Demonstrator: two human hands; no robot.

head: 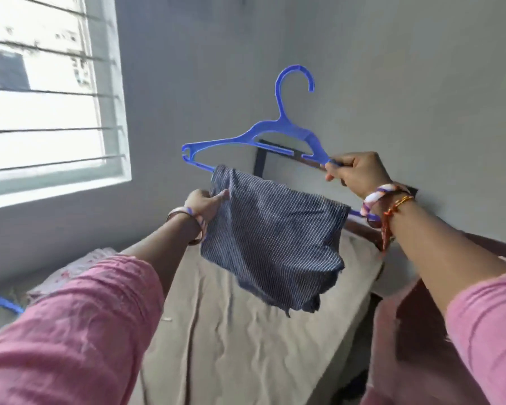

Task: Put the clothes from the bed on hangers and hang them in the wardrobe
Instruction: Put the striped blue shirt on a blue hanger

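Grey walls behind; mid-frame over the bed (246, 331), right hand (354, 171) grips the hanger (275, 133), left hand (208, 203) pinches the striped cloth (272, 238) draped over its bar. Bunched leftward, the cloth might slide off.

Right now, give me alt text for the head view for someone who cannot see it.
A person holds up a blue hanger with a striped dark cloth draped over its lower bar; the right hand grips the hanger's end, the left hand pinches the cloth. Below lies a bed with beige sheet, beside a barred window.
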